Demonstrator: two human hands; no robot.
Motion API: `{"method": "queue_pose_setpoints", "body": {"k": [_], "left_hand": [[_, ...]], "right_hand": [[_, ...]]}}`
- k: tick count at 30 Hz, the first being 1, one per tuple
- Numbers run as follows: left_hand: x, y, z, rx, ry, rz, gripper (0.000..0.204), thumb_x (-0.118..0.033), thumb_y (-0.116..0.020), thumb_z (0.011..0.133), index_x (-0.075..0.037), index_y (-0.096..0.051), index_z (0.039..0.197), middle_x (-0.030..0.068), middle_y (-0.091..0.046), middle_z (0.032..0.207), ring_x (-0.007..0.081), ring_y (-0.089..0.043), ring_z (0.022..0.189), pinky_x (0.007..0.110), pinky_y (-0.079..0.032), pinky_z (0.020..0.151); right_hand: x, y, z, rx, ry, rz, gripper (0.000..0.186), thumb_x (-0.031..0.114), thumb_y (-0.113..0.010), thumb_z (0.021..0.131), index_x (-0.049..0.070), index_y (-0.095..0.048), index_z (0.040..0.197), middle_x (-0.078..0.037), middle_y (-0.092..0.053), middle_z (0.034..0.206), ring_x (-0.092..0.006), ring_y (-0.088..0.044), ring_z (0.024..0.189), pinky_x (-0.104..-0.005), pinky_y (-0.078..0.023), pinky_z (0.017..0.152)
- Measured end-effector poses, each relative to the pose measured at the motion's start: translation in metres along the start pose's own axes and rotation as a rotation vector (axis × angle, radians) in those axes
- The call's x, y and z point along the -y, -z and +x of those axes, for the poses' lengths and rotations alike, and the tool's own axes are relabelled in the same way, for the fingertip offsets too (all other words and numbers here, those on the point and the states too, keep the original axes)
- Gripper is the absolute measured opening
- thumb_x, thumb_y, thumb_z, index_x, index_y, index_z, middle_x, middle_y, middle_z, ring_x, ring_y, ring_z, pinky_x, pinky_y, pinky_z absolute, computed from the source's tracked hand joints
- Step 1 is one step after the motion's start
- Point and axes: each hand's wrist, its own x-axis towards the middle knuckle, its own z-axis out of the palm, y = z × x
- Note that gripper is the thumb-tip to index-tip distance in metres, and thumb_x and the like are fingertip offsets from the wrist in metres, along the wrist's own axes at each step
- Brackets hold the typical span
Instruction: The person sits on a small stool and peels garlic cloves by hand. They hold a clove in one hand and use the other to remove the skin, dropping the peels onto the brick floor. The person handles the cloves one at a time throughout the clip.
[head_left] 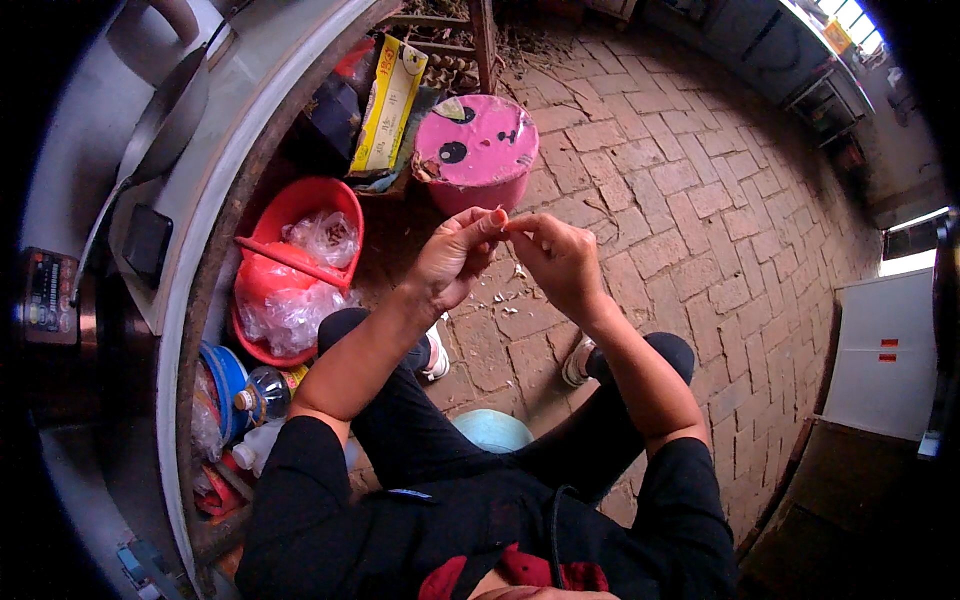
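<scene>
Both hands are raised in front of me, and their fingertips meet above the brick floor. My left hand (455, 258) is closed in a pinch, thumb against the fingers. Against its thumb tip presses my right hand (562, 262), also pinched. Whatever sits between the fingertips is too small and too hidden to name. Small whitish scraps (511, 308) are strewn on the floor below the hands. Just beyond the fingers stands a round pink stool (480, 145) with a cartoon face on its worn top.
A red basket (357, 215) with plastic bags (275, 310) stands at left, beside bottles (265, 392) under a counter (190, 250). A yellow-and-white carton (390, 105) leans behind it. Between my legs is a light blue rounded thing (492, 430). A white cabinet (880, 360) stands far right.
</scene>
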Motion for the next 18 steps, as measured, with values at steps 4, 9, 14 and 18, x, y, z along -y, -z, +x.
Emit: {"method": "queue_pose_setpoints", "body": {"k": [4, 9, 14, 18], "left_hand": [[0.004, -0.003, 0.0, -0.065, -0.028, 0.021, 0.014, -0.022, -0.066, 0.086, -0.009, -0.062, 0.092, -0.006, -0.058, 0.076, -0.0006, -0.048, 0.06, 0.014, -0.037, 0.052], [0.012, -0.011, 0.002, -0.093, -0.083, 0.035, 0.011, -0.019, -0.063, 0.088, -0.009, -0.062, 0.092, -0.0037, -0.061, 0.082, 0.0026, -0.054, 0.069, 0.016, -0.042, 0.06], [0.01, -0.006, 0.001, -0.019, -0.046, -0.006, 0.013, -0.019, -0.061, 0.09, -0.008, -0.061, 0.094, -0.0025, -0.062, 0.085, 0.0041, -0.056, 0.074, 0.018, -0.045, 0.066], [0.009, 0.003, 0.003, 0.027, 0.046, -0.073, 0.015, -0.022, -0.06, 0.091, -0.007, -0.061, 0.095, -0.0016, -0.063, 0.084, 0.0029, -0.056, 0.07, 0.017, -0.045, 0.061]], "right_hand": [[0.005, 0.0, -0.002, -0.003, -0.026, -0.073, 0.011, 0.011, -0.068, 0.076, 0.005, -0.062, 0.082, -0.012, -0.061, 0.063, -0.0227, -0.062, 0.053, -0.0331, -0.048, 0.05], [0.003, -0.005, -0.004, -0.04, -0.009, -0.084, 0.014, 0.01, -0.068, 0.074, 0.006, -0.056, 0.079, -0.01, -0.058, 0.059, -0.023, -0.061, 0.052, -0.0334, -0.048, 0.049], [0.006, -0.005, -0.002, -0.051, -0.025, -0.05, 0.014, 0.011, -0.068, 0.076, 0.006, -0.055, 0.079, -0.01, -0.059, 0.06, -0.0241, -0.062, 0.053, -0.0329, -0.048, 0.05], [0.007, -0.004, -0.002, -0.053, -0.035, 0.019, 0.013, 0.009, -0.066, 0.077, 0.004, -0.055, 0.08, -0.01, -0.059, 0.061, -0.0209, -0.062, 0.055, -0.0314, -0.048, 0.051]]}}
